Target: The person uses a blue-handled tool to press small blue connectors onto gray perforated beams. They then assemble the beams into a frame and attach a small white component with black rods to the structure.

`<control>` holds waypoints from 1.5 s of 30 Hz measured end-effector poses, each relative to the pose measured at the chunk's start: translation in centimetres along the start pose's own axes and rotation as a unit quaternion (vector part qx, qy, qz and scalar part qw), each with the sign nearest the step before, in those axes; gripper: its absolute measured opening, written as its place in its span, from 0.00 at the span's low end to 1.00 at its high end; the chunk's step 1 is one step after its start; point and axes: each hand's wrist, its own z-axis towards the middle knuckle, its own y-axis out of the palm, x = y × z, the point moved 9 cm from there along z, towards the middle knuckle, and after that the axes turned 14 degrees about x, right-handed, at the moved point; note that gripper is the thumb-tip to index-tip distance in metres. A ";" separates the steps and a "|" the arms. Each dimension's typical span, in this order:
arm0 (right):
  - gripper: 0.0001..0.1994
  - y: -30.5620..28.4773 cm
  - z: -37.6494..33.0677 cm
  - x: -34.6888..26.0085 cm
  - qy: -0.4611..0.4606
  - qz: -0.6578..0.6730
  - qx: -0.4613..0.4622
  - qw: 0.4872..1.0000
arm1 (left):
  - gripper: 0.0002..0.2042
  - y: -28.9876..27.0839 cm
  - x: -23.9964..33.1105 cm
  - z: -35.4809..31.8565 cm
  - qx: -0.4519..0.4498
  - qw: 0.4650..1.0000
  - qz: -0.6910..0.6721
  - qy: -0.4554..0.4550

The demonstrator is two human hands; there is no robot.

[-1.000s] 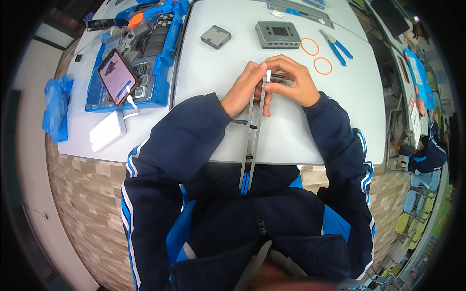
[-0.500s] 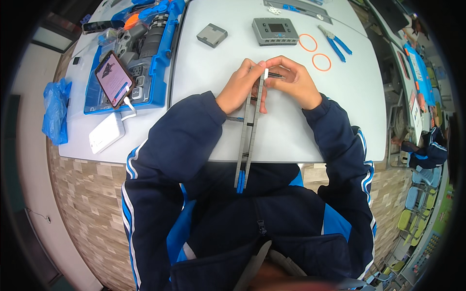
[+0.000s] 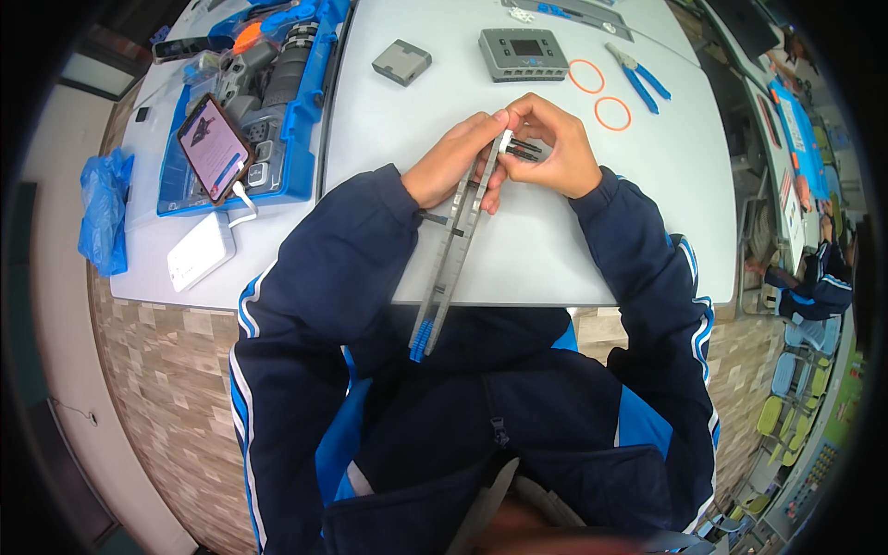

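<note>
A long grey beam assembly (image 3: 450,268) runs from a blue tip at the person's chest, over the table (image 3: 647,185) edge, up to the hands. Its long axis points away and slightly right. The left hand (image 3: 458,166) wraps its upper part, fingers closed on it; the right hand (image 3: 550,148) pinches a small black-and-white piece (image 3: 518,148) at the top end. Farther left, a blue tray (image 3: 296,129) holds grey parts and a phone (image 3: 215,148). Beyond lie two orange rings (image 3: 599,92) and a grey control brick (image 3: 524,54).
</note>
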 end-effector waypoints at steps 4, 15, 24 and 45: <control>0.16 0.1 -0.2 0.4 0.018 0.031 -0.015 0.999 | 0.23 -0.8 0.4 0.5 0.008 0.999 -0.037 -0.025; 0.11 -1.2 0.3 2.9 0.172 0.213 -0.016 0.962 | 0.22 -1.0 1.0 0.3 -0.029 0.998 -0.057 -0.012; 0.14 -1.4 -0.3 4.7 0.258 0.254 -0.008 0.932 | 0.20 -4.8 3.5 1.9 0.114 0.991 -0.001 0.070; 0.11 -1.8 -0.7 5.0 0.247 0.289 0.003 0.925 | 0.17 -9.2 7.4 1.2 0.281 0.771 0.484 0.304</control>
